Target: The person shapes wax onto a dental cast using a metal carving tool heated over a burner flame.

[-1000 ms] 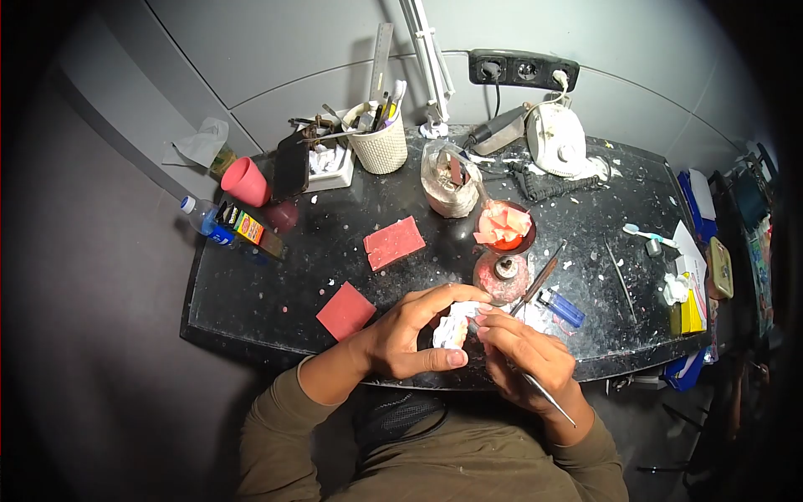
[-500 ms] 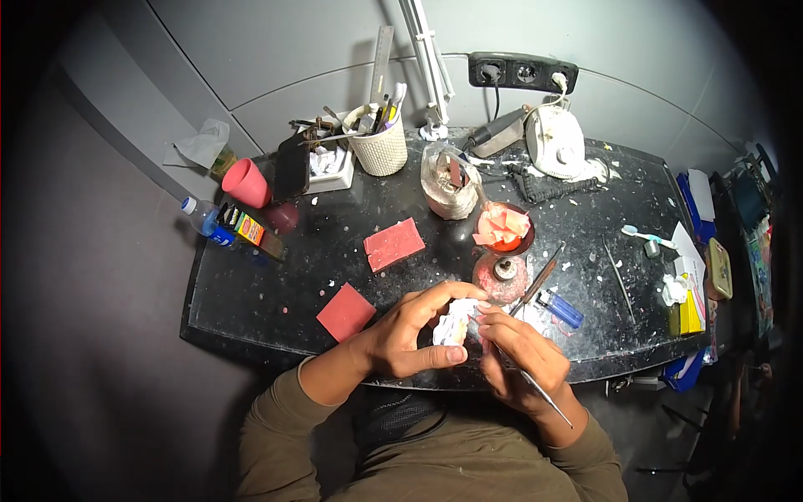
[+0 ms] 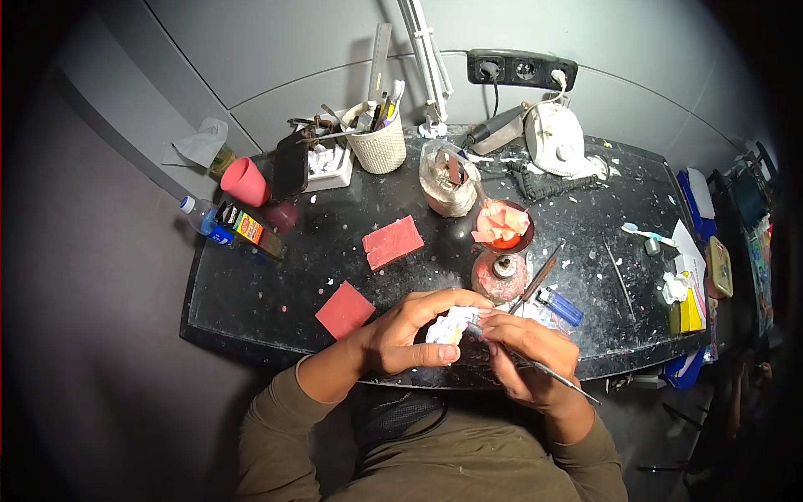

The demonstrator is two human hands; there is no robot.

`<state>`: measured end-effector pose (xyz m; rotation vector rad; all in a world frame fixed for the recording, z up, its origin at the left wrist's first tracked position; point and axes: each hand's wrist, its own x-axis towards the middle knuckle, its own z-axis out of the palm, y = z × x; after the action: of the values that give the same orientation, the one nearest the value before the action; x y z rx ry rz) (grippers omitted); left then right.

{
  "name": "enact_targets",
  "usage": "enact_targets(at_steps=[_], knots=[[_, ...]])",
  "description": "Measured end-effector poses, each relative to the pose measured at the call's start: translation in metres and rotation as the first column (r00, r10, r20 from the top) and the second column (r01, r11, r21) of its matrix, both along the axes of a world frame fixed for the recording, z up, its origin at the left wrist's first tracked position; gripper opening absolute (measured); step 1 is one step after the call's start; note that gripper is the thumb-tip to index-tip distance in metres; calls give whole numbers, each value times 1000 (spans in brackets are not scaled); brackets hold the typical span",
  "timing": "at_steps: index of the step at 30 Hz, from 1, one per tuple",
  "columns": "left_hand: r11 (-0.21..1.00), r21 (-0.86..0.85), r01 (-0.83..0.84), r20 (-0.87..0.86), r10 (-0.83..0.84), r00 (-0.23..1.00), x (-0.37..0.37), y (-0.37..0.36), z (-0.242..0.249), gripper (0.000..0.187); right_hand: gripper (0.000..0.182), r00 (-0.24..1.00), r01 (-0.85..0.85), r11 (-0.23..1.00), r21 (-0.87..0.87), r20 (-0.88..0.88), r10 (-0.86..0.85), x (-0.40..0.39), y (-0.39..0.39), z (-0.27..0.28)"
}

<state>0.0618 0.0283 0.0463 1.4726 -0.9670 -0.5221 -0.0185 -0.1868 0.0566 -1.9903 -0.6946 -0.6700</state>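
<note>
My left hand (image 3: 410, 332) is wrapped round a small white piece (image 3: 448, 327) with a yellowish patch, thumb below it and fingers above. My right hand (image 3: 531, 351) grips a thin metal tool (image 3: 560, 380), whose handle end sticks out to the lower right. The tool's other end is at the right side of the white piece; its tip is too small to make out. Just beyond my hands stands a round glass burner (image 3: 500, 278) with a metal top. A dark-handled tool (image 3: 538, 280) and a blue lighter (image 3: 560, 307) lie to its right.
Red sheets (image 3: 393, 243) lie on the black table (image 3: 251, 309). Behind the burner is a bowl (image 3: 520, 243) of pink pieces, near a bag-lined container (image 3: 449, 197). A woven cup (image 3: 381, 149) holds tools. A white device (image 3: 555, 142) stands at the back, a toothbrush (image 3: 648, 234) at the right.
The white piece has shifted slightly left and tilted in my left hand. My right hand has moved a little right, and the tool now lies at a flatter angle.
</note>
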Motion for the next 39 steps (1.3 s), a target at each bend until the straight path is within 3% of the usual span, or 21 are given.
enact_targets(at_steps=[20,23,39], knots=[[999,-36,37,-70,-39,997,0,1,-7,77,33,994,-106,993,-49,-23,105,4,-5,-2],[997,4,77,-185,-75,980,-1,2,-3,79,34,997,-79,990,-116,-3,79,3,-6,-2],[998,-4,56,-206,-55,977,-1,2,-1,88,33,991,-132,990,-51,-21,132,3,-4,-2]])
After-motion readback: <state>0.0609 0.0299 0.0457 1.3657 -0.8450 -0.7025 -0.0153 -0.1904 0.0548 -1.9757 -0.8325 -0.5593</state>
